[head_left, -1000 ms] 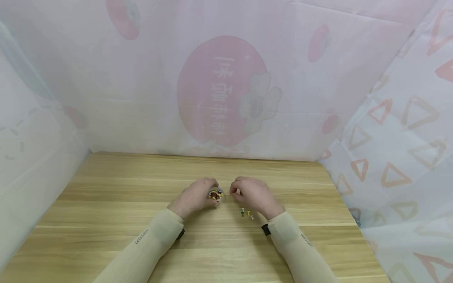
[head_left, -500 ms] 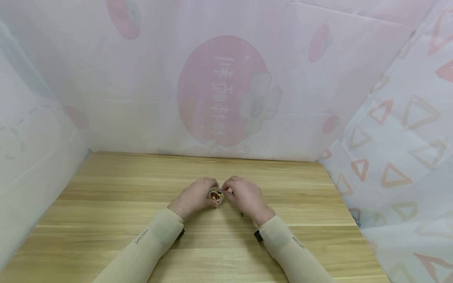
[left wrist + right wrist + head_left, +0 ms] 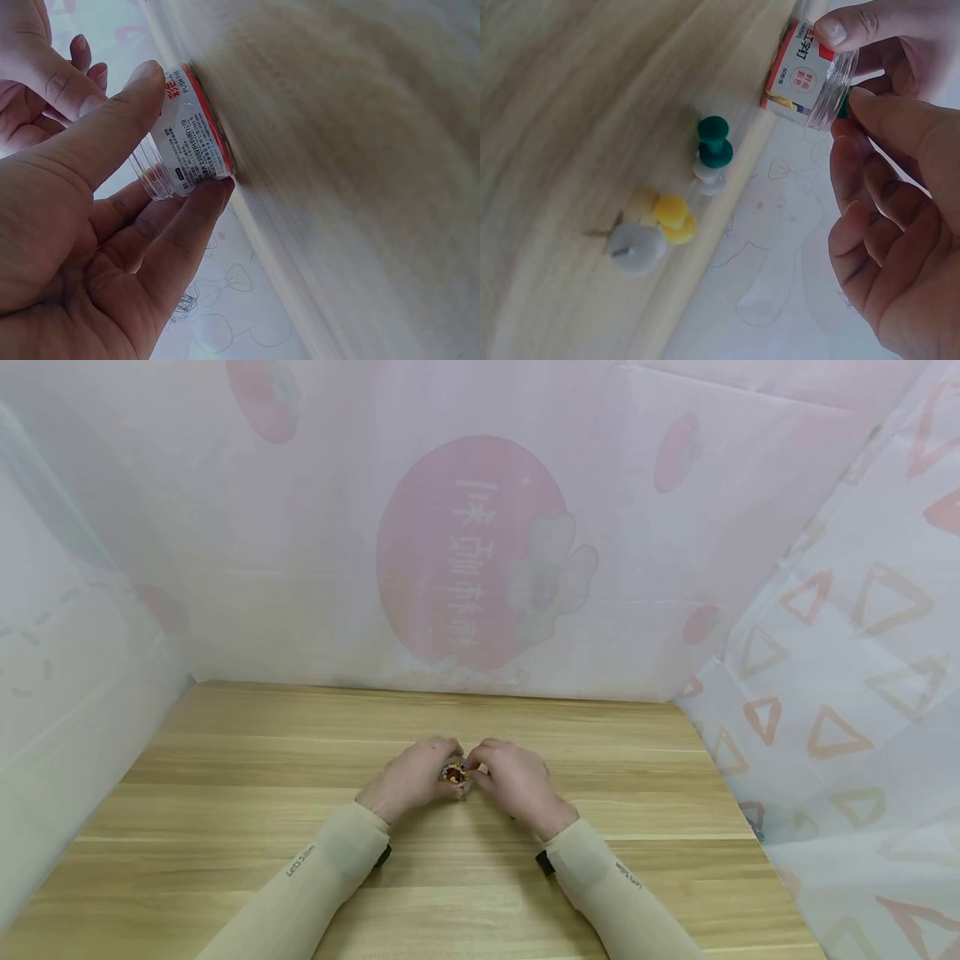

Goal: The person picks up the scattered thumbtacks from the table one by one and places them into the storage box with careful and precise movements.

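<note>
My left hand (image 3: 408, 777) grips a small clear plastic jar (image 3: 187, 139) with a red-and-white label, thumb on one side and fingers on the other. The jar stands on the wooden table, its mouth uncovered, with colourful push pins showing inside in the head view. At the rim, my right hand (image 3: 517, 781) pinches a green push pin (image 3: 844, 105) between thumb and index finger, most of it covered by the fingertips. Loose on the table near the right wrist lie a green push pin (image 3: 715, 142), a yellow push pin (image 3: 673, 217) and a pale push pin (image 3: 636, 247).
Another white push pin (image 3: 708, 180) lies right behind the loose green one. The wooden table (image 3: 300, 727) meets a pink-and-white printed sheet (image 3: 315, 568) at its far edge. More printed sheets hang at the left and right sides.
My right hand has moved left to the jar's mouth, and its forearm now covers the loose pins in the head view. The left hand and the jar have stayed in place.
</note>
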A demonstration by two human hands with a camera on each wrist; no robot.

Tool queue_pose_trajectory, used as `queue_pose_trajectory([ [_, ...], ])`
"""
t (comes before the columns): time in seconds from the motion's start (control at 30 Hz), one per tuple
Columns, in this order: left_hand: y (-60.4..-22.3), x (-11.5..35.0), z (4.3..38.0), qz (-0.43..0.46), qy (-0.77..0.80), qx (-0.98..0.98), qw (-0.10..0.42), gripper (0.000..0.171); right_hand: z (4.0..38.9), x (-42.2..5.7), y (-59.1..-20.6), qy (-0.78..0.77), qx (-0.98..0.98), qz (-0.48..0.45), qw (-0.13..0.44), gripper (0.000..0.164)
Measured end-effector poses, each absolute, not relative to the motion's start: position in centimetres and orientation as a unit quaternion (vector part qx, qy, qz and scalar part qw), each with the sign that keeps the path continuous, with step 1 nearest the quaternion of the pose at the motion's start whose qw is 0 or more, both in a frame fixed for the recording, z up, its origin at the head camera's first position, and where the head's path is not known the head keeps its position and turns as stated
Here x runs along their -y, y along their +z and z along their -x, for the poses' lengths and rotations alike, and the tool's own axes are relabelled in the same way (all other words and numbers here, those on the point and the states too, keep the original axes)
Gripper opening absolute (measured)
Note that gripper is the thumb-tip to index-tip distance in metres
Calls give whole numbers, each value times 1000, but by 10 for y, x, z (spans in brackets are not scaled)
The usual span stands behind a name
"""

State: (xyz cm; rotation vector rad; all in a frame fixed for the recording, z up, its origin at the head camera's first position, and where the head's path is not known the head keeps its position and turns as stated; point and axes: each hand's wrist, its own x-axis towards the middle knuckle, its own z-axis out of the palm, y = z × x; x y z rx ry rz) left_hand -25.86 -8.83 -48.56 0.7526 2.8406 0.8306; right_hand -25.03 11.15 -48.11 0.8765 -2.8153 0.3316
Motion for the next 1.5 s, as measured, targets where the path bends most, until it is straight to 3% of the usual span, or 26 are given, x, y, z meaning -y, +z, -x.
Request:
queue_pose_trajectory([
  [0.83, -486, 87, 258, -230, 257, -937, 48, 51, 256, -156, -458, 91, 926, -354, -95, 8],
  [0.97, -485, 87, 257, -228, 257, -938, 48, 52, 257, -160, -457, 88, 923, -358, -107, 8],
  [1.23, -486, 87, 258, -227, 252, -939, 47, 52, 255, -165, -457, 87, 926, -338, -147, 24],
  [1.5, -487, 87, 258, -231, 256, -938, 46, 51, 255, -163, -460, 69, 929, -327, -158, 20],
])
